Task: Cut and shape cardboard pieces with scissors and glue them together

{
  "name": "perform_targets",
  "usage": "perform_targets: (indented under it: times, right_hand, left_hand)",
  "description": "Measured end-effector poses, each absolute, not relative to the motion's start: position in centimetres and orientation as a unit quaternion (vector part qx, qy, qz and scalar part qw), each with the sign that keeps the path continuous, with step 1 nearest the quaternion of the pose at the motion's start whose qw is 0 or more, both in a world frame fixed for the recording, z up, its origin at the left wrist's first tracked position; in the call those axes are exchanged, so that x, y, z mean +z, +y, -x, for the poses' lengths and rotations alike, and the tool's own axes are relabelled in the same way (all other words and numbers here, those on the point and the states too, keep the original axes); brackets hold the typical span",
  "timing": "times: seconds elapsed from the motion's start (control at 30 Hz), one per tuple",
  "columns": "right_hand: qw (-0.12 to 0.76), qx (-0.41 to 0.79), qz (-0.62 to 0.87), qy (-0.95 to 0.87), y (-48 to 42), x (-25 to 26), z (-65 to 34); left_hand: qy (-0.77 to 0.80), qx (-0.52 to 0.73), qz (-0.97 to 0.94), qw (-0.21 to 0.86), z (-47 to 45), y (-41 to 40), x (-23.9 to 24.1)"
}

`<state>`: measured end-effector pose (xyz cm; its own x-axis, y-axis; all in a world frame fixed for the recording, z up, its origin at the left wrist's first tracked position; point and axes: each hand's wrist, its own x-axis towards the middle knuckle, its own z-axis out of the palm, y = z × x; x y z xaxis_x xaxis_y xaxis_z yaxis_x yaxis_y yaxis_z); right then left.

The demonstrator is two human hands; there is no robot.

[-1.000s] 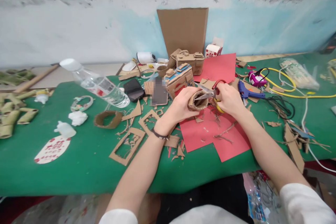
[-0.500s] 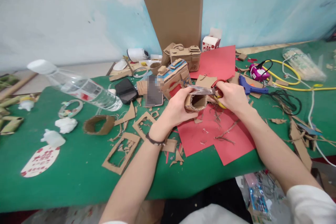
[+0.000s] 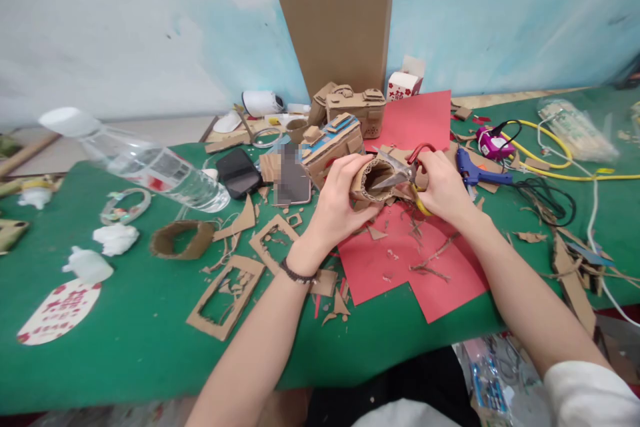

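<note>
Steel-bladed, red-and-yellow-handled scissors have swung apart since earlier. By the nearer flat red paper sheet, the left hand curls round a brown corrugated-cardboard tube; the right hand grips the scissors. Short snips should keep the rim even.

A tilted brown cardboard tube has a corrugated rim, red-and-yellow scissors spread at its open end.

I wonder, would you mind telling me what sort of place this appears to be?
Probably a craft workspace: a blue glue gun lies on the green tabletop, the right hand holds scissors, and cut-out cardboard frames lie among scraps.
</note>
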<state>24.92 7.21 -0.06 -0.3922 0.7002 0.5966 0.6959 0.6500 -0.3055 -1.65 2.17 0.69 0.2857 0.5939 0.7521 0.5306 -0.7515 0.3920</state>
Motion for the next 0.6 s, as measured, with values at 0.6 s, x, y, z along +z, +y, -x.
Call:
perform_targets:
  times: [0.6]
  right_hand:
    - [0.304,-0.071,0.511,-0.801,6.56,-0.19,-24.90]
  left_hand:
    - [0.362,0.458,-0.810,0.055,1.96,1.77,0.60]
